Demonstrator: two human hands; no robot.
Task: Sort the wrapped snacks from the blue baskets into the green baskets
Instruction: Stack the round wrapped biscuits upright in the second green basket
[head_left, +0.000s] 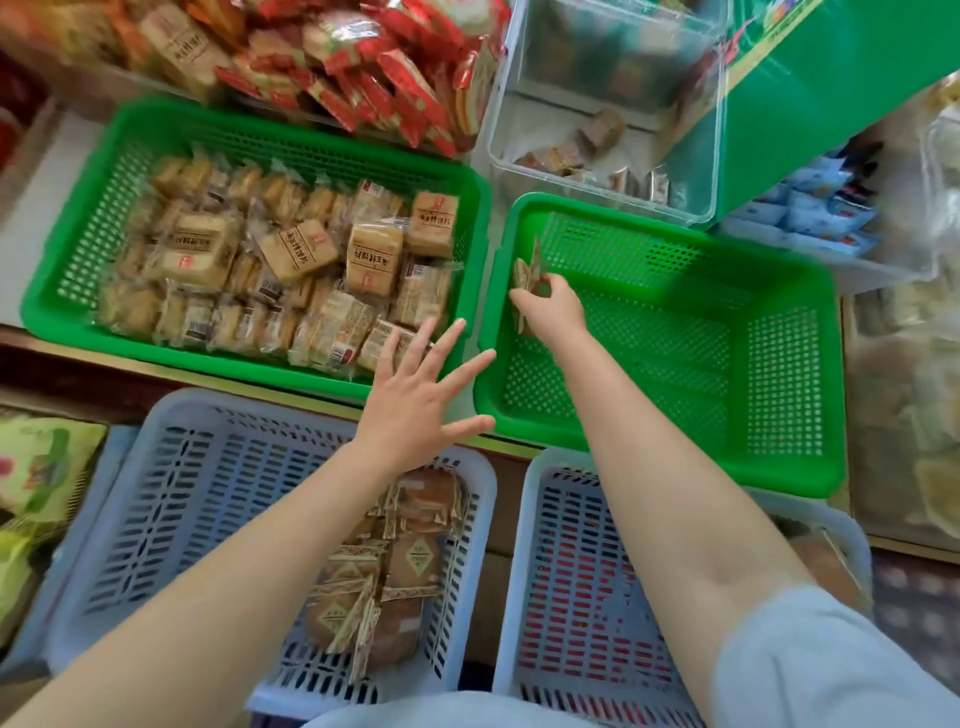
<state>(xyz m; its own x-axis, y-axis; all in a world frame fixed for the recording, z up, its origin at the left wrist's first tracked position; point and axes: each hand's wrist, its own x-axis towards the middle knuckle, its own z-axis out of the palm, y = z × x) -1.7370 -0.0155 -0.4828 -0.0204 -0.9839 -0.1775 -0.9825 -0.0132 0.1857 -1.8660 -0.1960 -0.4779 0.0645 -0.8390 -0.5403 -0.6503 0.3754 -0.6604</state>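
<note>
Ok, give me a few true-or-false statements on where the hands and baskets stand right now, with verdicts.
1. The right hand holds a wrapped snack over the right green basket. True.
2. The left hand grips a snack. False: its fingers are spread and hold nothing.
3. The left green basket holds no snacks. False: it is nearly full of wrapped snacks.
4. The left blue basket has round wrapped snacks in it. True.

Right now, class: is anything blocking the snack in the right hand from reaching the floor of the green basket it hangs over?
Nothing visible does. The right hand pinches a wrapped snack inside the right green basket, near its left wall. The perforated floor beneath it shows bare.
</note>
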